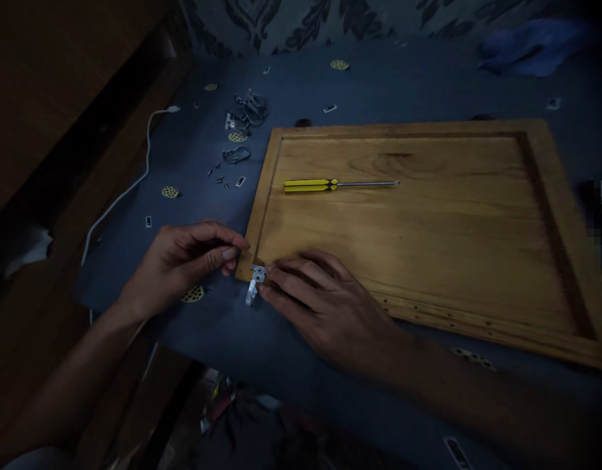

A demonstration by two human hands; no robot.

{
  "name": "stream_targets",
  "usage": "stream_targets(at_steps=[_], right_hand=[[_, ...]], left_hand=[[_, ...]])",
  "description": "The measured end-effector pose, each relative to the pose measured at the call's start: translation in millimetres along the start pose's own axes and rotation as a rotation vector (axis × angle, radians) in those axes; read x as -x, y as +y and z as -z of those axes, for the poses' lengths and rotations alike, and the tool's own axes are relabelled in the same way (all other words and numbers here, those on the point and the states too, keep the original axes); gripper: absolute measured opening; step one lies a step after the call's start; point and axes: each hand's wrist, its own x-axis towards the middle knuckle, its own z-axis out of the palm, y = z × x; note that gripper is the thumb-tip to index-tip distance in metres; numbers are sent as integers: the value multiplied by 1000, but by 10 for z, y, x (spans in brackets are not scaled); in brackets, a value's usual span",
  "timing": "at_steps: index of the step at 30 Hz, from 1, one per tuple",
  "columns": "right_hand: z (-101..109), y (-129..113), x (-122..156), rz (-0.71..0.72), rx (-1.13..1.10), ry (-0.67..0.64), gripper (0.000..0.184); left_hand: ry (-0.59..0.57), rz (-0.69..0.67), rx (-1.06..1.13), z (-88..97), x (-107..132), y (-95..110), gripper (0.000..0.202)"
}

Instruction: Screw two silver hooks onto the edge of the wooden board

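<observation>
"While you have the head view up, where is the cabinet hinge [257, 274]?"

"At the near left corner of the framed wooden cabinet door [403, 228]. Its plate lies on the wood, and its curved end juts out past the near edge."

"And the right hand [325, 307]?"

"Palm down over that edge of the door, thumb and forefinger closed on the right side of the hinge, the other fingers bent over the wood."

"The left hand [178, 261]?"

"Just left of the corner, thumb and forefinger drawn close together. I can't tell whether something small is pinched between them."

"What lies on the door?"

"A screwdriver [337, 185], yellow handle to the left, shaft pointing right."

"Beyond the door's left side?"

"On the dark blue patterned sheet [203, 333] there's a cluster of loose hinges [245, 116], with one curved hinge [231, 156] nearer and several small screws [220, 179] below that. A white cable [147, 153] runs further left."

"And at the far right?"

"A crumpled blue cloth [531, 49], well apart from both hands."
</observation>
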Motion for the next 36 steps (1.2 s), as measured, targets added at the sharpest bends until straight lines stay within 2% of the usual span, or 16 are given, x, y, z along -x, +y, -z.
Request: stream_targets(at_steps=[5, 13, 17, 25, 31, 36], right_hand=[[-1, -3, -2, 2, -12, 29, 35], [-8, -6, 1, -2, -9, 12, 36], [-13, -3, 13, 0, -26, 16, 35], [-11, -3, 5, 14, -33, 15, 30], [1, -8, 2, 2, -4, 2, 35], [-2, -8, 0, 11, -9, 14, 33]], left_hand=[[-3, 31, -16, -12, 21, -63, 7], [-88, 136, 85, -69, 34, -68, 8], [-88, 98, 39, -101, 46, -60, 14], [-41, -130, -199, -135, 90, -131, 21], [-12, -88, -219, -152, 80, -125, 41], [-58, -30, -178, -121, 72, -81, 37]])
